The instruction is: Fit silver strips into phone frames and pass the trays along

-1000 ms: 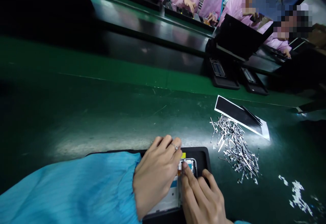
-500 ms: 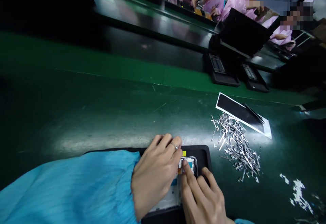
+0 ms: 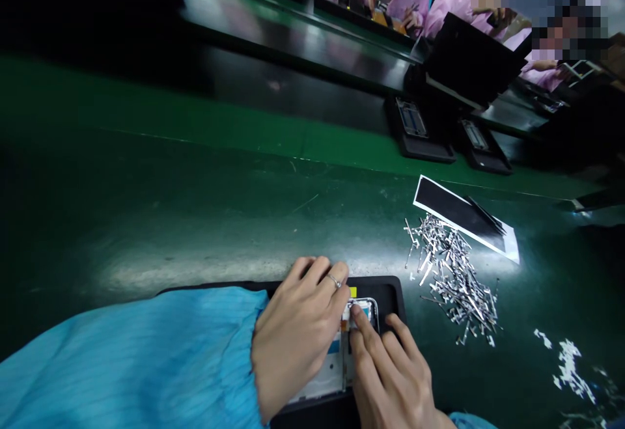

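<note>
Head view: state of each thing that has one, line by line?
Silver-edged rectangular device frame, interior exposed, partly covered
Black rectangular tray, under the frame
Bare left hand, curled over frame, grip hidden
Bare right hand, index fingertip on frame
Thin silvery strips, heaped loose
White-bordered black sheet, thin dark pieces on it
Small white scraps, scattered
Two distant black trays, each loaded

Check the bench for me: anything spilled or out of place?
Two things look odd: silvery strips lie in a loose, jumbled heap right of the black tray, and white scraps are scattered farther right, with no container around either.
</note>
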Demonstrator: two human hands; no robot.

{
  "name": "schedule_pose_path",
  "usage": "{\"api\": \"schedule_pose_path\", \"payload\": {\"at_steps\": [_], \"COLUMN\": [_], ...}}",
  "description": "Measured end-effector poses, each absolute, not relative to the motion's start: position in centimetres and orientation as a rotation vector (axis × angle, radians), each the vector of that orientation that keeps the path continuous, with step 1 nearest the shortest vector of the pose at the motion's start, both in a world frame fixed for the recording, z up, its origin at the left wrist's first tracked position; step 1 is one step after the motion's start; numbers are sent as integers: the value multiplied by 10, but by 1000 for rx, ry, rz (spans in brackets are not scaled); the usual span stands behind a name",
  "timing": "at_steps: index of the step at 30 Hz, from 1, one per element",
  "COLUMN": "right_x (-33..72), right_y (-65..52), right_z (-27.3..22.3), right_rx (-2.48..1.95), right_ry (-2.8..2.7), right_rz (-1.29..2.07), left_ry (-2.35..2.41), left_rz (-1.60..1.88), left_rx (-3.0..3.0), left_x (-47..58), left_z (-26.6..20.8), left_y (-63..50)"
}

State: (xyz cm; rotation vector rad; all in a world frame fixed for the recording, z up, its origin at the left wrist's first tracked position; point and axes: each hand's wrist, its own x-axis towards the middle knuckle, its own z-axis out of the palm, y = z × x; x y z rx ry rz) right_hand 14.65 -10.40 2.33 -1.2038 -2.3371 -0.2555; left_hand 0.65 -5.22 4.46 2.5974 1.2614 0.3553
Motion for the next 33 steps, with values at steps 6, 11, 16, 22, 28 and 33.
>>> {"api": "schedule_pose_path", "payload": {"at_steps": [6,11,16,22,28,33], "right_x": [146,144,144,147,145,144], "right_y": [-104,-104,-104,-106,-103,-101], "right_z": [23,23,22,19,21,22], "right_rx": [-1196,-1222,-1236,-1213,-1202,-1232], "right_ry": [-2371,-2382,-2374,-2416,-2299,-2255], "right_rz": [-320,-320,-319,-339,-390,-426], "left_ry": [1239,1235,1230,1171,1196,1177], "left_rz": [456,477,631,671,657,596], "left_rx": [2678,2734,2783,2693,2542,2529], "left_x": [7,7,8,6,7,5], "left_z": [41,40,34,30,32,31], "left_y": [-55,-55,-53,-53,-55,-56]}}
